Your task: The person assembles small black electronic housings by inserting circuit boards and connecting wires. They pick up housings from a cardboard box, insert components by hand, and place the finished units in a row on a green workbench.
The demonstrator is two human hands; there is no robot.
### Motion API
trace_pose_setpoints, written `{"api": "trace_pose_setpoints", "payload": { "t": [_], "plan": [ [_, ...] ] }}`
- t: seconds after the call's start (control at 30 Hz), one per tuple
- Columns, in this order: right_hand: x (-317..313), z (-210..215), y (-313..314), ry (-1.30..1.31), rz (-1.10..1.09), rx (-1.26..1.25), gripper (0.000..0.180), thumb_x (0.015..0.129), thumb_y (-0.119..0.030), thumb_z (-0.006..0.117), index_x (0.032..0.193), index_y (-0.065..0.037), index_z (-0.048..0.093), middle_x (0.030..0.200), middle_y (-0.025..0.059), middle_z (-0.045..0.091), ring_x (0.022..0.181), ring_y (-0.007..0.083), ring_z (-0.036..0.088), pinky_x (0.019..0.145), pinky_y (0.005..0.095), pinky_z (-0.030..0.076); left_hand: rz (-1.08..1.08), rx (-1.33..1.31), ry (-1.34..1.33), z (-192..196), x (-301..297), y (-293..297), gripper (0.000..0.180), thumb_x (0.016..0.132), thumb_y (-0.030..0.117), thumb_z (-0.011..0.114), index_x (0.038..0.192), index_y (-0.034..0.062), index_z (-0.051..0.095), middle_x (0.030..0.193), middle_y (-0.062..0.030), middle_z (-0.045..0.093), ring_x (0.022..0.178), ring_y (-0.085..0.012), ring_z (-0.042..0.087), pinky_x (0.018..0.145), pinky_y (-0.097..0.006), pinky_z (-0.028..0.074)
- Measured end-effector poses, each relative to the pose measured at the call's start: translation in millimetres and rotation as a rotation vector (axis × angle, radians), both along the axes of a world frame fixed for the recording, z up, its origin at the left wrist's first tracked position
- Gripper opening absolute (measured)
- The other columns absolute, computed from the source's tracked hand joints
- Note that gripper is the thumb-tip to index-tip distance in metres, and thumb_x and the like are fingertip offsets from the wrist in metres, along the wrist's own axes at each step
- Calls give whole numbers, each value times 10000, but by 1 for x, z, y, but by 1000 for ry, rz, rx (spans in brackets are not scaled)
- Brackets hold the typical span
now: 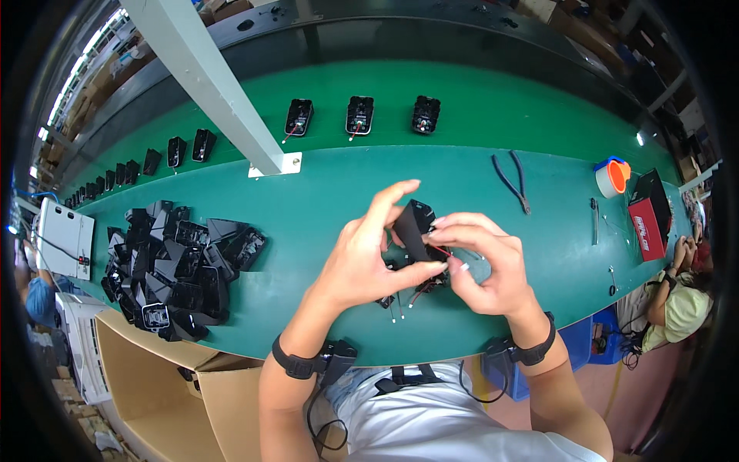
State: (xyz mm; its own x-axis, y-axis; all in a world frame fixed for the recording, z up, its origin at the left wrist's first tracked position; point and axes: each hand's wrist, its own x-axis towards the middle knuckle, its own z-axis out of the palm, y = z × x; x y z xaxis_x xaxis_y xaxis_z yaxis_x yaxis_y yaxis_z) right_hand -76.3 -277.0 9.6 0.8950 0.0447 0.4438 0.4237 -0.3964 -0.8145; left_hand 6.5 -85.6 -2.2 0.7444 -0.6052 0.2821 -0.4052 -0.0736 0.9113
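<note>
In front of me, above the green bench, I hold a black plastic housing (413, 230), tilted up on its side. My left hand (360, 258) grips it between thumb and fingers from the left. My right hand (487, 260) is closed at the housing's right side, thumb and fingertips pinching a thin red wire (441, 251) with a small white end. Under my hands lie small dark parts with thin wires (419, 291), partly hidden by the fingers. Whether the wire is fixed inside the housing is hidden.
Black housings (181, 269) are heaped at left. Similar units (359, 115) stand in a row on the green belt behind. Pliers (512, 181), an orange tape roll (613, 178) and a red-black box (649, 215) lie right. A metal post (208, 77) rises from the bench; a cardboard box (154, 377) stands below left.
</note>
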Motion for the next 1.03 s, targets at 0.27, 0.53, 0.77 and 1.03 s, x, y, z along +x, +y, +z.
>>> {"api": "trace_pose_setpoints", "payload": {
  "t": [0.27,0.53,0.77,1.03],
  "plan": [
    [8,-20,-12,143,287,346,346,769,-8,800,1107,-19,725,1344,163,549,1235,284,561,1009,396,480,96,9,-478,-14,5,-1,860,723,518,848,1339,-17,577,1024,-136,685,752,-224,616,694,-329,535],
    [4,-20,-11,590,410,892,268,797,3,742,1064,18,723,1460,192,470,1272,268,548,1037,375,468,29,-42,-445,-5,0,2,804,720,378,867,1356,-9,564,888,-137,602,766,-295,595,674,-383,508],
    [2,-25,-20,748,474,993,221,806,-36,729,1016,33,720,1211,128,625,1050,206,620,925,355,497,73,126,-461,-11,-7,-1,767,671,481,835,1327,140,630,856,-65,513,769,-250,582,661,-375,515],
    [26,-8,-17,465,290,489,397,820,-154,789,1156,40,705,1337,194,600,1237,307,580,1146,423,353,242,317,-561,-6,1,18,806,826,442,774,1504,163,441,1192,-154,508,1050,-305,570,910,-407,488]
  ]
}}
